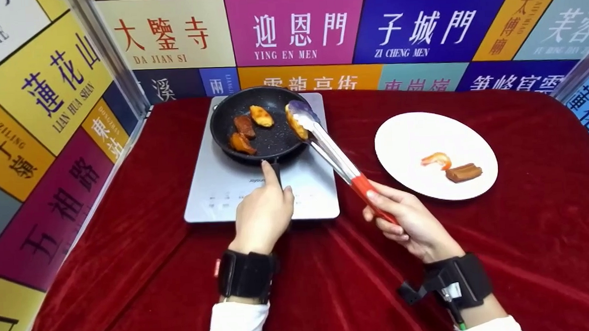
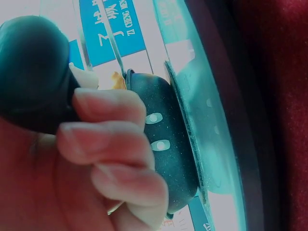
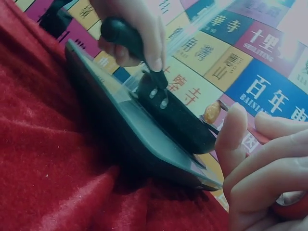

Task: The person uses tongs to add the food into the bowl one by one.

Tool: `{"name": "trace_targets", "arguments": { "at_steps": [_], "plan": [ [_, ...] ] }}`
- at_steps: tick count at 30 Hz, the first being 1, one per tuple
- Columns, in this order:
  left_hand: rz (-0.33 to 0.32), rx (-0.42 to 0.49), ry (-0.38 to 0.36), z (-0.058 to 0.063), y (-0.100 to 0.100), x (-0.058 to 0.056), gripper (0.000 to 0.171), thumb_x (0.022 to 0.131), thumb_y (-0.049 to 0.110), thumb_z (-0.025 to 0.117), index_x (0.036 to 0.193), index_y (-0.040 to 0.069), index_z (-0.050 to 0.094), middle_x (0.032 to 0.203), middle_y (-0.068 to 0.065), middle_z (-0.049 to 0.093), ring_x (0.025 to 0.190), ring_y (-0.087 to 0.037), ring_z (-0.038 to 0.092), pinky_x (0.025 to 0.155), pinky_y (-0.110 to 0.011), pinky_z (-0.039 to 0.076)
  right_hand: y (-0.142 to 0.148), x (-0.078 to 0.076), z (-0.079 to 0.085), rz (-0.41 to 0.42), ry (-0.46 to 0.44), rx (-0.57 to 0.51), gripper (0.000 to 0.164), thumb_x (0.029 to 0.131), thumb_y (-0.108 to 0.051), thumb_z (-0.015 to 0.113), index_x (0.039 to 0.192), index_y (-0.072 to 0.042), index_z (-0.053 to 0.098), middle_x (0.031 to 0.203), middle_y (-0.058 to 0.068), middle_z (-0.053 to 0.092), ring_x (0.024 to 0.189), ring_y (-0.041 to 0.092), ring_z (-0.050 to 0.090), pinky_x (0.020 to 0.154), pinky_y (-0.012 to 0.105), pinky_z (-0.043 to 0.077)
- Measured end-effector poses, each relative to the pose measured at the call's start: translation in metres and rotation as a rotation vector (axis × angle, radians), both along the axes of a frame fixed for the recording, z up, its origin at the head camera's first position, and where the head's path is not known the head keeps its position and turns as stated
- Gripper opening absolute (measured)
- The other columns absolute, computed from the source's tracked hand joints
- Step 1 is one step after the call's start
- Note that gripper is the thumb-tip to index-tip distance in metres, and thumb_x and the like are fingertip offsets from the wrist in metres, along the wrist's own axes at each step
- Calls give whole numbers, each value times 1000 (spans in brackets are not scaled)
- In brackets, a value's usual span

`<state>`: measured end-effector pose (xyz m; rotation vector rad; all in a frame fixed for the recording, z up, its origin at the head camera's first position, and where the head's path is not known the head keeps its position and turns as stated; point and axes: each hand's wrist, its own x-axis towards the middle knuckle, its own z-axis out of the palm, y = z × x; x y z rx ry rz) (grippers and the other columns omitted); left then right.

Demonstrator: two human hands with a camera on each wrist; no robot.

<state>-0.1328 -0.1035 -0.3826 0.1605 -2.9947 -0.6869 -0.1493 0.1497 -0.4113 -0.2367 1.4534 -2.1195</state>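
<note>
My left hand (image 1: 264, 211) grips the black handle (image 2: 33, 72) of a frying pan (image 1: 278, 144), index finger stretched forward along it. In the pan lie a yellow browned piece (image 1: 261, 116), a reddish-brown piece (image 1: 244, 126) and an orange-brown piece (image 1: 242, 143). My right hand (image 1: 411, 220) holds metal tongs (image 1: 339, 158) by their red handles. At the pan's right side, the tong tips are around another yellow piece (image 1: 295, 123); the upper tip partly hides it. In the right wrist view, a yellow piece (image 3: 212, 113) shows just above the pan's rim.
The pan is over a silver induction cooker (image 1: 206, 189) on a dark red cloth (image 1: 143, 232). To the right, a white plate (image 1: 403, 146) bears a shrimp (image 1: 437, 160) and a brown ridged piece (image 1: 464, 173). Colourful lettered panels (image 1: 293, 31) stand behind and at the left.
</note>
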Motion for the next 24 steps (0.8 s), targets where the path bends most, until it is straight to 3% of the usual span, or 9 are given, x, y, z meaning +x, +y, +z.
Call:
{"name": "trace_targets", "arguments": {
  "at_steps": [24],
  "plan": [
    [-6, 8, -2, 0, -2, 0, 67, 92, 37, 39, 142, 0, 13, 51, -1, 48, 42, -18, 46, 40, -33, 36, -29, -27, 12, -127, 91, 267, 48, 87, -27, 58, 132, -21, 44, 69, 9, 57, 36, 5, 30, 31, 17, 22]
  ]
}}
